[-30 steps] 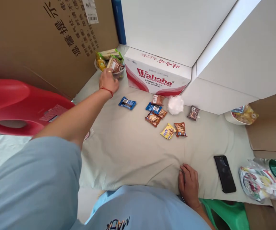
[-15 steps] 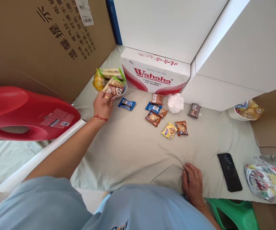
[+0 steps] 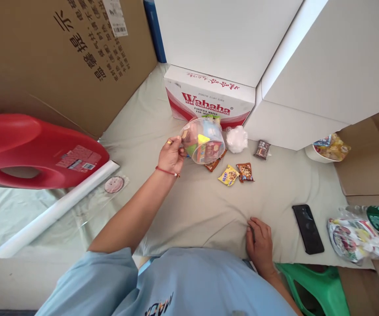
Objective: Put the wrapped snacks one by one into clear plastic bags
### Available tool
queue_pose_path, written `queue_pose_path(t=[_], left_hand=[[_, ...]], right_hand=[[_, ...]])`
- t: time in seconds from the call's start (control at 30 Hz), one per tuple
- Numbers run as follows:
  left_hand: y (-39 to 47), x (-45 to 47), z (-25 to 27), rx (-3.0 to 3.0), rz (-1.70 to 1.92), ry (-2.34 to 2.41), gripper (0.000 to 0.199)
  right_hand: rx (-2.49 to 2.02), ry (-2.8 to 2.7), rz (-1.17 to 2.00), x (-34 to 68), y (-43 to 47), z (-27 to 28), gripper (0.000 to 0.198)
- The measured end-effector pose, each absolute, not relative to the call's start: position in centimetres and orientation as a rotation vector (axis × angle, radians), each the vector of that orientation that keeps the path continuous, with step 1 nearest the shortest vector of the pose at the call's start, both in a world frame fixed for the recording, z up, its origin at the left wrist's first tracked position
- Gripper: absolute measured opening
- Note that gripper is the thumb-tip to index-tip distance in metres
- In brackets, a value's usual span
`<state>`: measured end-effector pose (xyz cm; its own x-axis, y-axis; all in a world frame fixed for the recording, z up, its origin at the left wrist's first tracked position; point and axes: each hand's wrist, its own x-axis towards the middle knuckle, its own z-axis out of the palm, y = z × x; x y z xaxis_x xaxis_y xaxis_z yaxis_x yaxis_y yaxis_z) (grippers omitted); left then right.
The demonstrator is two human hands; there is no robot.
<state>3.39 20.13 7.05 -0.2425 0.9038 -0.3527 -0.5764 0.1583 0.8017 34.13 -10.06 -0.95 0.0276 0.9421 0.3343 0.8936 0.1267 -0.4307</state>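
Evidently, 1 hand suffices for the clear tub (image 3: 208,153): the left hand (image 3: 171,155) pinches its side, holding it tilted before the Wahaha box (image 3: 209,103), wrapped snacks visible through its wall. Loosely bent and empty, the right hand (image 3: 260,241) rests on the cloth (image 3: 192,206), perhaps as a prop, near a phone (image 3: 308,229).

A red jug (image 3: 47,145) sits beside a large cardboard box (image 3: 41,74). A black phone (image 3: 308,229) lies on pale cloth (image 3: 202,208), near a green stool (image 3: 328,290).
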Motion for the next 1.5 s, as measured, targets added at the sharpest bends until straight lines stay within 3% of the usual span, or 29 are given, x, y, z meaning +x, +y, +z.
queue_pose_path(t=[0.17, 0.43, 0.53, 0.6, 0.77, 0.83, 0.9, 1.0, 1.17, 1.23, 1.4, 1.5], left_hand=[[20.7, 4.4, 6.9, 0.177, 1.289, 0.917, 0.03], [16.7, 5.2, 8.8, 0.31, 1.242, 0.832, 0.024], [12.5, 6.5, 8.7, 0.444, 1.17, 0.835, 0.02], [9.3, 7.3, 7.9, 0.521, 1.012, 0.842, 0.029], [3.6, 8.2, 5.0, 0.519, 0.785, 0.896, 0.046], [2.6, 8.1, 4.2, 0.598, 0.766, 0.935, 0.047], [2.4, 7.6, 3.8, 0.804, 0.742, 0.999, 0.046], [2.6, 6.2, 3.5, 1.313, 0.724, 1.161, 0.043], [2.5, 3.0, 1.9, 1.886, 0.82, 1.463, 0.035], [1.9, 1.5, 1.1, 2.032, 0.835, 1.546, 0.032], [-0.7, -3.0, 0.0, 2.314, 0.823, 1.699, 0.03], [-2.9, -5.4, -0.9, 2.293, 0.746, 1.794, 0.029]], right_hand=[[-1.767, -1.846, 0.13, 34.0, -10.1, -1.1, 0.03], [-1.759, -1.779, 0.216, 34.0, -10.2, -1.3, 0.029], [-1.753, -1.688, 0.356, 34.3, -10.2, -1.1, 0.023], [-1.685, -1.563, 0.569, 34.4, -9.9, -0.4, 0.024], [-1.226, -1.118, 1.161, 33.7, -8.0, 2.8, 0.092], [-1.145, -1.026, 1.278, 33.6, -7.2, 4.3, 0.082], [-1.113, -1.058, 1.351, 34.3, -6.5, 5.8, 0.047], [-1.204, -1.21, 1.208, 37.2, -5.2, 7.9, 0.021], [-1.665, -1.44, 0.256, 44.3, 0.9, 8.6, 0.02], [-1.755, -1.561, 0.011, 46.5, 3.9, 7.2, 0.024], [-1.855, -1.768, 0.019, 50.2, 8.4, 4.1, 0.029], [-1.762, -1.405, 0.067, 53.9, 10.0, 4.1, 0.042]])
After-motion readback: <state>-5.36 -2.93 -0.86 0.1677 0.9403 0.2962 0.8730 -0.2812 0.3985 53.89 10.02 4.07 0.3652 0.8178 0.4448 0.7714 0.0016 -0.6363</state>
